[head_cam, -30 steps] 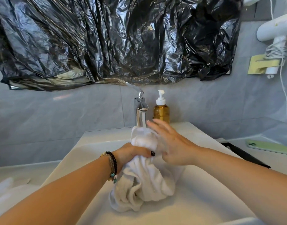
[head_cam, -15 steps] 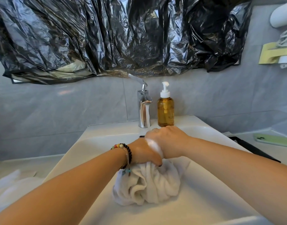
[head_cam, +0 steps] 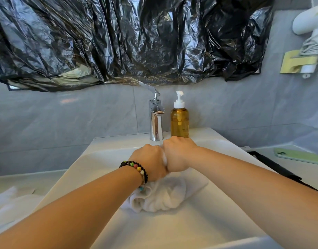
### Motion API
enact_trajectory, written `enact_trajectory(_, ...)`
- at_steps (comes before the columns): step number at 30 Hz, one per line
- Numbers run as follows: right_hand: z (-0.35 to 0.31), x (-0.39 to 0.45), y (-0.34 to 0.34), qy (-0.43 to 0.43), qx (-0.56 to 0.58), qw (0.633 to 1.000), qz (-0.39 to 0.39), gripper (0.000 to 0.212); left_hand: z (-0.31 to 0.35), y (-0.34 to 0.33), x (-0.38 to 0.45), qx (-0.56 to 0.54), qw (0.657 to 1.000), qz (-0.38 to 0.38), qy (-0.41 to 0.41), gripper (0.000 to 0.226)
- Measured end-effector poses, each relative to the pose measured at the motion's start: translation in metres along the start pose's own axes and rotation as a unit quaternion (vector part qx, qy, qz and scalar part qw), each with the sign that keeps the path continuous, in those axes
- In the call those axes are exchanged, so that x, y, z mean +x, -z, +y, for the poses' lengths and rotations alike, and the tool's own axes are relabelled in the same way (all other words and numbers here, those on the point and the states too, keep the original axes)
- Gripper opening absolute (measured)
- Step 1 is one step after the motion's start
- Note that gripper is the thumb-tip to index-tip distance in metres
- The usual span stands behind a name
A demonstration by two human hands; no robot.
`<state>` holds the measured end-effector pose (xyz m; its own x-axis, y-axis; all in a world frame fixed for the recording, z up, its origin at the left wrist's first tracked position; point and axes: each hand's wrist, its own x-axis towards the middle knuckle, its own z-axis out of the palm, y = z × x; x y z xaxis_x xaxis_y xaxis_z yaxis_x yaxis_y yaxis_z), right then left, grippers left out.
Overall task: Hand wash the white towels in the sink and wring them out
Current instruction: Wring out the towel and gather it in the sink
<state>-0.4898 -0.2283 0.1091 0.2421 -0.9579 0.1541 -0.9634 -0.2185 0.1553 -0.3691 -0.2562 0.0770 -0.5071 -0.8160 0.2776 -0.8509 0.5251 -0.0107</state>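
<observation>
Both hands are closed into fists side by side over the middle of the white sink (head_cam: pixel 104 155), knuckles touching, each clamped on the upper part of the white towel (head_cam: pixel 161 196). The left hand (head_cam: pixel 149 163), with a beaded bracelet (head_cam: pixel 136 168) at its wrist, grips the towel from the left; the right hand (head_cam: pixel 178 153) grips it from the right, and a sliver of white cloth shows between the two. Below the fists the rest of the towel lies bunched in folds on the floor of the basin. A thin stream of water runs from the chrome tap (head_cam: pixel 155 121) at the back edge of the sink and lands where the hands meet. An amber pump bottle (head_cam: pixel 179 119) stands just beside the tap, on its right. More white cloth (head_cam: pixel 9 203) lies on the bench at the sink's left edge. On the bench to the right rests a green phone (head_cam: pixel 298 156). Crumpled black plastic sheeting (head_cam: pixel 127 38) hangs on the wall above the tap.
</observation>
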Motion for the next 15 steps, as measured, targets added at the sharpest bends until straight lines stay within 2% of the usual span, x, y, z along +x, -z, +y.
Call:
enact_trajectory(3, 0.006, 0.006, -0.004, -0.014, 0.062, 0.996, -0.062, 0.028, -0.002, 0.001, -0.004, 0.034, 0.999, 0.036, -0.010, 0.045)
enact_trajectory(5, 0.010, 0.008, -0.007, -0.014, 0.107, 0.990, -0.092, 0.026, -0.001, 0.001, -0.003, 0.078, 0.996, 0.046, -0.020, 0.039)
enact_trajectory(10, 0.014, 0.006, -0.009, -0.039, 0.229, 0.964, -0.129, 0.017, -0.001, 0.004, -0.001, 0.136, 0.988, 0.060, -0.040, 0.030)
enact_trajectory(15, 0.006, -0.004, -0.018, -0.090, 0.353, 0.921, -0.135, 0.010, -0.007, 0.006, -0.003, 0.143, 0.984, 0.079, -0.068, 0.024)
